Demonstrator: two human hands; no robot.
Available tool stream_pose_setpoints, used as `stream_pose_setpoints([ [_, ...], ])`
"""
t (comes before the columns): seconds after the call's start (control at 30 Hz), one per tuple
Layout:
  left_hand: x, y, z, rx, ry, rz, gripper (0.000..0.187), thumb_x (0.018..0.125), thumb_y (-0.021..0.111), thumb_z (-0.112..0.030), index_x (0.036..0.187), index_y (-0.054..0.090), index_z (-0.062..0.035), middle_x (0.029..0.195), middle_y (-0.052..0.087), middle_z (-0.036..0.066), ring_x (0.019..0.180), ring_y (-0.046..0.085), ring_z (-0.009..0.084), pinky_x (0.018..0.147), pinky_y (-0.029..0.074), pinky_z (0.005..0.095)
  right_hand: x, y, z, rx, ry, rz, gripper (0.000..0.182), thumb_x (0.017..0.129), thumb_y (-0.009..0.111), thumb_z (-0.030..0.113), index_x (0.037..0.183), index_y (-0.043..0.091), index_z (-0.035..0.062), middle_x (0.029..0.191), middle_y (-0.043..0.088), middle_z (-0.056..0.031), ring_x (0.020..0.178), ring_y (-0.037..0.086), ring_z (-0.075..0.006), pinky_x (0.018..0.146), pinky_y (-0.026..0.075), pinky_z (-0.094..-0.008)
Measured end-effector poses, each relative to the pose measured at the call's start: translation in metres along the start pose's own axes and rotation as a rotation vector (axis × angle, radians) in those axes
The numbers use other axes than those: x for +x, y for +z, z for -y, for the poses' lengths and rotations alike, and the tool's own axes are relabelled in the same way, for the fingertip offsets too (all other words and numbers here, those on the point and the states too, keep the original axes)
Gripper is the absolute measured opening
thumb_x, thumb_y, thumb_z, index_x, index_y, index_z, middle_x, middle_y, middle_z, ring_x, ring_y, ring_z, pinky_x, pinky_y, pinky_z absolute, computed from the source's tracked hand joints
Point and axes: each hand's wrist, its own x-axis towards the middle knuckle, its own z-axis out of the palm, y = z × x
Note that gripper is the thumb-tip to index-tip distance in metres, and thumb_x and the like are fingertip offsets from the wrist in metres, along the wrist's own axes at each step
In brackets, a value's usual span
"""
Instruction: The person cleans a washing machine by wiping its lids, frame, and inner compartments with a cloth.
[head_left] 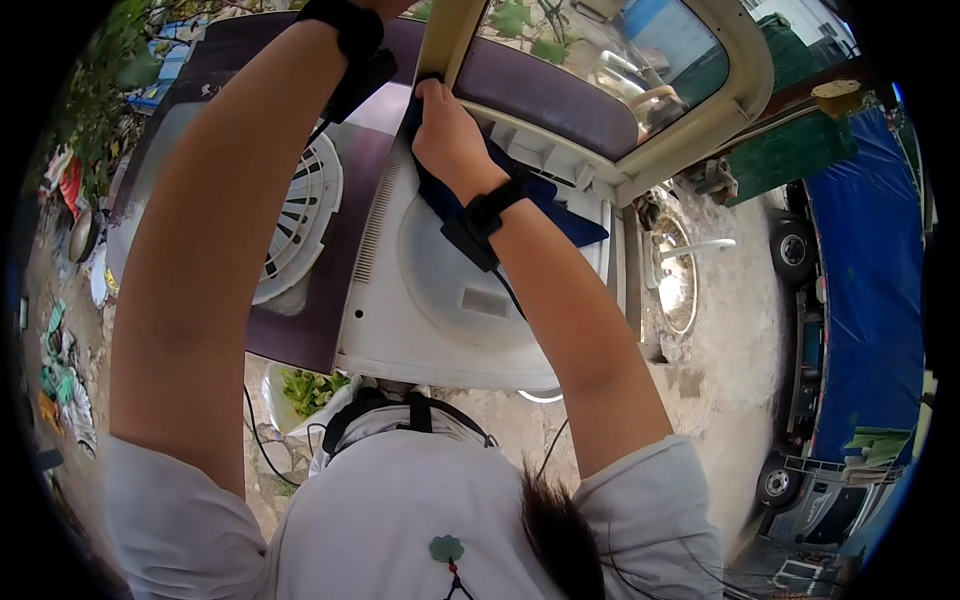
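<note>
My right hand point(450, 140) is closed, pinching a dark blue cloth point(578, 226) against the left side of a raised, cream-framed lid point(640, 185). The cloth trails down and to the right over the white top of a twin-tub washing machine point(400, 345). Just below the cloth is a round, translucent inner cover point(430, 265). At the top edge of the view, only a bit of my left hand point(388, 8) shows beyond its black wrist strap; its fingers are out of frame. My left forearm crosses above a white slotted round part point(310, 220) on the machine's purple left side.
A blue-tarped truck point(865, 290) stands at the right. Beside the machine is a round basin point(680, 285) with a white handle across it. A white container of green leaves point(305, 392) sits below the machine's front. Assorted litter point(65, 375) lies at the far left.
</note>
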Motion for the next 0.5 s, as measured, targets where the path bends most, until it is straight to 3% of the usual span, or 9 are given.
stream_pose_setpoints([
  [0.17,-0.004,-0.004,-0.010,0.022,-0.154,0.011,0.039,0.106,0.038,-0.033,0.113,0.058,0.0000,0.101,0.061,0.013,0.098,0.054,0.0189,0.091,0.044,0.0324,-0.001,-0.003,0.006,-0.287,-0.057,0.054,0.028,0.076,0.062,0.002,0.103,0.055,0.0019,0.101,0.063,-0.0150,0.102,0.060,-0.0321,0.086,0.048,-0.0422],
  [0.2,-0.005,-0.004,-0.011,0.025,-0.113,-0.008,0.040,0.106,0.038,-0.034,0.113,0.058,0.0000,0.100,0.061,0.013,0.097,0.054,0.0189,0.090,0.044,0.0325,-0.004,-0.005,0.009,-0.361,-0.096,0.053,0.029,0.075,0.063,0.002,0.103,0.055,0.0022,0.101,0.063,-0.0138,0.102,0.061,-0.0304,0.087,0.048,-0.0413],
  [0.33,-0.005,-0.002,-0.010,0.062,-0.046,-0.030,0.042,0.106,0.038,-0.037,0.114,0.058,-0.0001,0.098,0.061,0.010,0.094,0.054,0.0183,0.087,0.045,0.0322,-0.038,0.015,-0.015,-0.391,-0.407,0.093,0.029,0.078,0.062,0.003,0.106,0.056,0.0031,0.102,0.062,-0.0136,0.105,0.060,-0.0295,0.092,0.046,-0.0403],
  [0.4,-0.006,-0.004,-0.011,0.023,-0.085,-0.010,0.043,0.107,0.037,-0.037,0.114,0.058,-0.0001,0.097,0.061,0.008,0.093,0.054,0.0171,0.086,0.045,0.0315,-0.044,0.012,-0.024,-0.242,-0.327,0.174,0.022,0.079,0.057,0.001,0.101,0.055,0.0014,0.105,0.061,-0.0165,0.105,0.058,-0.0327,0.091,0.047,-0.0413],
  [0.47,-0.007,-0.001,-0.019,-0.105,-0.145,0.044,0.043,0.107,0.037,-0.038,0.115,0.058,-0.0003,0.097,0.061,0.006,0.093,0.054,0.0156,0.086,0.045,0.0304,-0.033,0.001,-0.023,-0.112,-0.137,0.161,0.019,0.080,0.054,0.000,0.099,0.055,0.0002,0.105,0.061,-0.0181,0.105,0.058,-0.0346,0.089,0.048,-0.0422],
  [0.5,-0.005,0.000,-0.012,-0.019,-0.114,0.001,0.043,0.107,0.037,-0.037,0.115,0.058,-0.0013,0.096,0.060,0.004,0.091,0.053,0.0135,0.085,0.045,0.0291,-0.026,-0.001,-0.017,0.000,-0.085,0.078,0.017,0.079,0.052,-0.001,0.096,0.054,-0.0008,0.100,0.061,-0.0198,0.103,0.057,-0.0370,0.087,0.048,-0.0435],
])
